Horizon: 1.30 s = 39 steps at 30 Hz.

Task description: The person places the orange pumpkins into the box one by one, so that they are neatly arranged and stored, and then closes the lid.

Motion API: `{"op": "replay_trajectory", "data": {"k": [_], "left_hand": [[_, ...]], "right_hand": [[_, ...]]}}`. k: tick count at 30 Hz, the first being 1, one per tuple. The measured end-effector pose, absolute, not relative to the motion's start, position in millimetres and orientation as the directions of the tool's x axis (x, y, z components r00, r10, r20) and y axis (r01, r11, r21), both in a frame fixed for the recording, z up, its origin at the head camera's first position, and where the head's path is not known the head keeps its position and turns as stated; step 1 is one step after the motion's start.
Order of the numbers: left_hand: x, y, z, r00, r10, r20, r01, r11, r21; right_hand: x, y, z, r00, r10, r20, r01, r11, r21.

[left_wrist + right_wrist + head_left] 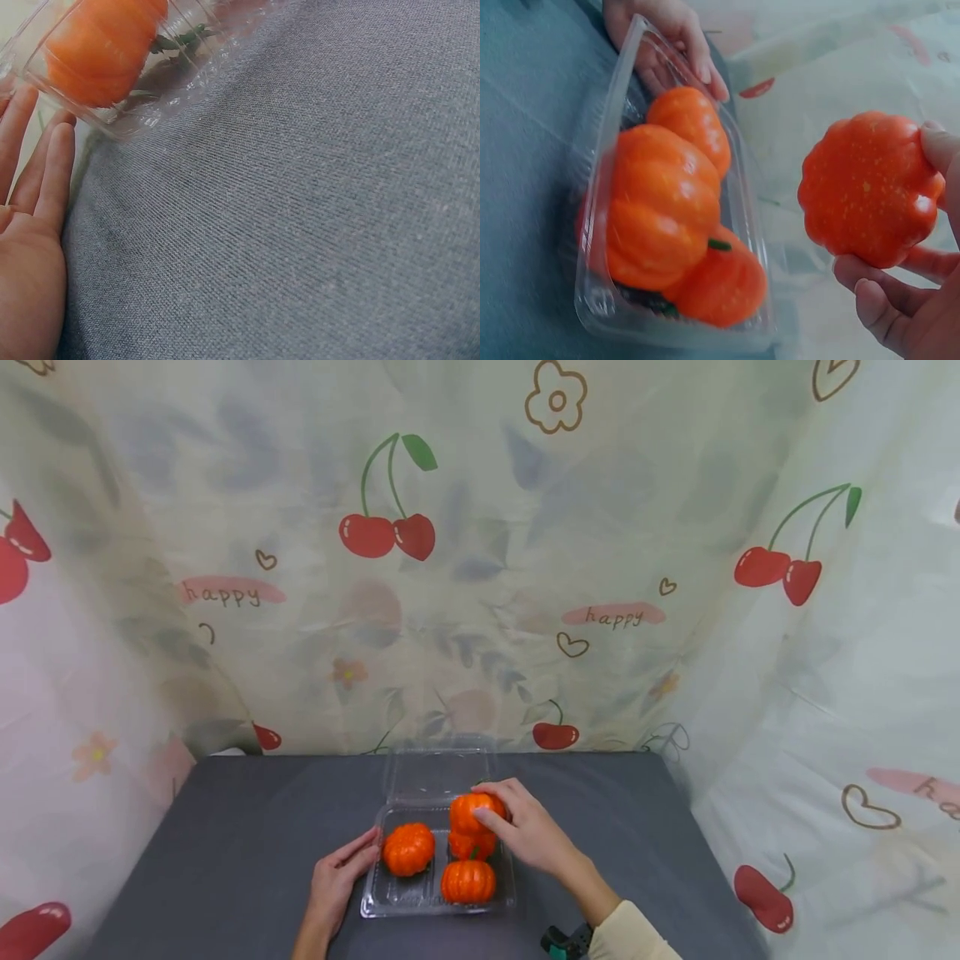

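Observation:
A small orange toy pumpkin (467, 812) is gripped between the thumb and fingers of my right hand (531, 831), over the back right of a clear plastic clamshell box (382, 910). In the right wrist view, the held pumpkin (866, 187) shows its ribbed, speckled underside, apart from the box. Inside lie three more: one pumpkin (408, 850) at left, another (468, 882) at front right, and a third (474, 846) partly hidden under the held one. My left hand (333, 881) touches the box's left side with fairly straight fingers; its fingertips (64, 131) are at the wall.
The box's clear lid (438, 774) stands folded back behind it. A dark grey cloth (247, 843) covers the table. Printed curtains (465, 677) hang at the back and both sides. A black and teal device (566, 943) is by my right wrist.

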<state>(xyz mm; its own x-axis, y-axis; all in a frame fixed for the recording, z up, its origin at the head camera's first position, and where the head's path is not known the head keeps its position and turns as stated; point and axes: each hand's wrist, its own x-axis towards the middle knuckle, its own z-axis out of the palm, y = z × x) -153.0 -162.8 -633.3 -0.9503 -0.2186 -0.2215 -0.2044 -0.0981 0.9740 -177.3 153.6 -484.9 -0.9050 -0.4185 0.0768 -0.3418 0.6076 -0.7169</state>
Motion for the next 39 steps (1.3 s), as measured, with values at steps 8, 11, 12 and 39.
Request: {"op": "replay_trajectory", "data": {"k": [8,11,12,39], "left_hand": [[-153,-164,-632,-0.955,-0.213,-0.208,-0.191,-0.099,0.977],[-152,-164,-633,-0.953,-0.217,-0.21,-0.195,-0.091,0.977],[-152,-164,-633,-0.953,-0.218,-0.212,-0.196,-0.091,0.976],[-153,-164,-633,-0.949,-0.217,-0.227,-0.207,-0.109,0.972]], "right_hand": [[-171,135,-488,-0.87,-0.492,0.022,-0.359,0.604,-0.711],[-168,127,-490,-0.856,-0.516,0.026,-0.383,0.601,-0.702],[-166,125,-490,-0.852,-0.524,0.024,-0.388,0.599,-0.7],[-154,80,-520,-0.773,-0.634,0.03,-0.529,0.617,-0.582]]}}
